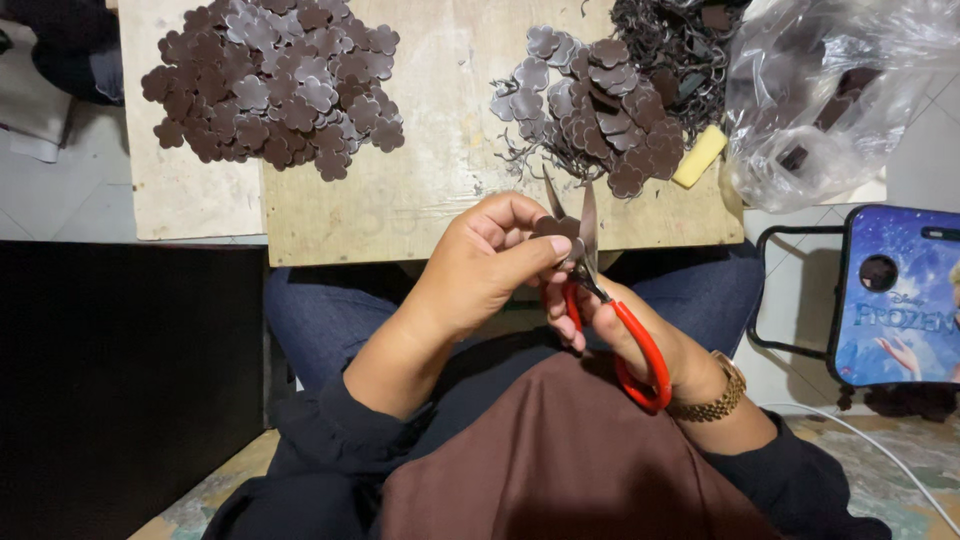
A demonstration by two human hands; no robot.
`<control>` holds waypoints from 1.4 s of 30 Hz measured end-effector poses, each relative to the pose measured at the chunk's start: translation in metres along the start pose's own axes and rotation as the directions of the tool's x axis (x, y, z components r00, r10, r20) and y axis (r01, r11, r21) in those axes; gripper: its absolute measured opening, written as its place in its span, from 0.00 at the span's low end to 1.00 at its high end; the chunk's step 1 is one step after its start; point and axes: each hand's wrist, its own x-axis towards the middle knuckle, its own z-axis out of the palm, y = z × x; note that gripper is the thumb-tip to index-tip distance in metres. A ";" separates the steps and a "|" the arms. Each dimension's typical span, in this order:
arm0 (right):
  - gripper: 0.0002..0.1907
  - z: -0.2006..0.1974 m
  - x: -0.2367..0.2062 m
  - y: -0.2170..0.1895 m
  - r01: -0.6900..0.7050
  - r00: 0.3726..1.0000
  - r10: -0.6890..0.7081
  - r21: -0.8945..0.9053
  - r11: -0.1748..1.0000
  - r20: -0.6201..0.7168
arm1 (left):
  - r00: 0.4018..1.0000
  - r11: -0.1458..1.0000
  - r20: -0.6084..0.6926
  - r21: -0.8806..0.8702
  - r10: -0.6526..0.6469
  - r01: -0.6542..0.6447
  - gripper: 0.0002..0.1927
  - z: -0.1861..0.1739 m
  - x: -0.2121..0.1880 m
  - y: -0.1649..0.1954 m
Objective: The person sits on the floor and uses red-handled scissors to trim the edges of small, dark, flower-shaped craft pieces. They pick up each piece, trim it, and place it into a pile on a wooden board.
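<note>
Nearest the viewer, over the lap, the right hand (640, 335) grips red-handled scissors (610, 310), blades pointing up and away. The left hand (490, 265) pinches a small brown flower-shaped piece (556, 228) between those open blades. Beyond, on the wooden worktop (440, 150), lie a trimmed pile (275, 80) left and an untrimmed pile (600, 105) right.

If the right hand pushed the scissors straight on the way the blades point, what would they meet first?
Probably the pile of brown flower-shaped pieces on the wooden board, beyond the piece pinched by the left hand; depth is unclear.
</note>
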 end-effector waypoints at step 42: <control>0.29 0.011 -0.002 -0.001 -0.031 0.991 0.052 0.166 0.986 -0.122 | 0.992 0.995 -0.079 -0.026 0.096 -0.098 0.06 0.015 0.005 -0.011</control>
